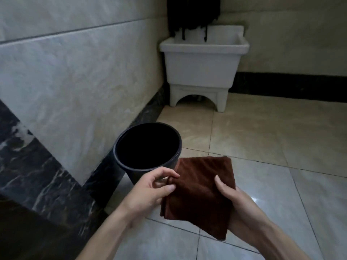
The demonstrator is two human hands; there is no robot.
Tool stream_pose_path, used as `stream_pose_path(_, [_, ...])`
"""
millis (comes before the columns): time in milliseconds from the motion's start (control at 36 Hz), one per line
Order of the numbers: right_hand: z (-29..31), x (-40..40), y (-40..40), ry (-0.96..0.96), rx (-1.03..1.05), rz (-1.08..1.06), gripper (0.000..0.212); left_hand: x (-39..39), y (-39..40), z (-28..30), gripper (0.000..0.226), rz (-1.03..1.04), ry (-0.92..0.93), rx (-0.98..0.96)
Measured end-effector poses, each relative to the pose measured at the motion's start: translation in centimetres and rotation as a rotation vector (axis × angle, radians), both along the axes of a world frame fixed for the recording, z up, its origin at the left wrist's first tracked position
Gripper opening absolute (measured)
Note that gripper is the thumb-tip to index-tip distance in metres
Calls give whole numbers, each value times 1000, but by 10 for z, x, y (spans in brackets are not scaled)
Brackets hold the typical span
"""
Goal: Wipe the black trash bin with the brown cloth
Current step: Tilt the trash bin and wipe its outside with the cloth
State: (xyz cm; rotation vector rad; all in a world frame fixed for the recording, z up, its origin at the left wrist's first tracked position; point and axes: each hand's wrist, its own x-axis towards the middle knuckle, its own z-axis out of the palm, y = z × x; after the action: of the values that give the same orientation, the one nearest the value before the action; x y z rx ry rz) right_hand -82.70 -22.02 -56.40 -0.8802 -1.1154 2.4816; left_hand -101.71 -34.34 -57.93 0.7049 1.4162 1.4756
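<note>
Nearest the camera, both hands are holding the folded brown cloth (199, 192) in the air above the tiled floor (281, 184). The right hand (231, 196) is cupping it from beneath, thumb pressing on top; the left hand (152, 186) is pinching its left edge between thumb and fingertips. Just beyond, the black bin (146, 147) is standing upright and open against the wall (75, 81), its rim close to the cloth's far corner, apparently not touching. This looks like the readying step, with wiping not yet begun. Next, one hand likely needs to steady the rim while the other is pressing cloth against the side. Farther off, a white tub (202, 66) is sitting in the corner.
</note>
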Motion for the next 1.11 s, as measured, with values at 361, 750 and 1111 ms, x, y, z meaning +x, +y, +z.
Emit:
stream_pose_path(361, [-11, 30, -5, 211, -207, -201, 58, -63, 28, 1, 65, -123, 1330, -289])
stream_pose_path(750, [-13, 49, -14, 232, -214, -277, 70, -76, 37, -20, 44, -294, 1617, -601])
stream_pose_path(1111, [-13, 58, -11, 184, -108, -332, 65, -91, 23, 39, 37, -155, 1217, -548])
